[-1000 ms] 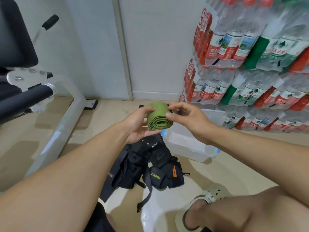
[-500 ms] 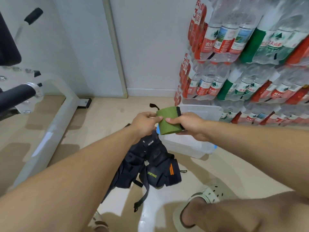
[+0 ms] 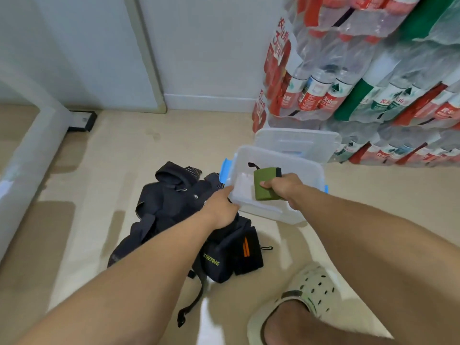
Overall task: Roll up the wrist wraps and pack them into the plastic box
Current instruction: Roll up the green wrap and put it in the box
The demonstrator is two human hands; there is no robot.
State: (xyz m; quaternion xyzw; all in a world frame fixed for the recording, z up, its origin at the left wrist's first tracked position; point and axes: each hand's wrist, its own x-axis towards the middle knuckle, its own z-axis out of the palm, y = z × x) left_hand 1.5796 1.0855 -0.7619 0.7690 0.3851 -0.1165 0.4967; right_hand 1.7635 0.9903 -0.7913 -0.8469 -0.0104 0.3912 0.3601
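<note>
A person's two bare forearms reach forward and down over a pale, smooth floor [image 3: 154, 150]. The right hand [image 3: 283, 189] grips a tightly rolled green wrist wrap [image 3: 265, 181], a soft woven cylinder with a thin black loop at its far end; the thumb presses its near side and the other fingers curl round behind it. The roll is held just above the open clear plastic box [image 3: 278, 207], a rounded rectangular tub with blue clips at its left and right ends. The left hand [image 3: 219, 207] rests at the box's near left corner; whether its fingers are curled over the rim or lie flat I cannot tell.

The box's translucent lid [image 3: 296, 141] leans behind it, against stacked shrink-wrapped packs of water bottles [image 3: 361, 78] (red, green and white labels) at the far right. Near left of the box lies a heap of black fabric straps and wraps [image 3: 179, 207], one with orange stripes. A cream perforated clog [image 3: 306, 292] is at the near right.

Half a second ago both hands held the green roll in the air, short of the box; now the left hand has let go and dropped to the box, and the right has carried the roll over the opening.
</note>
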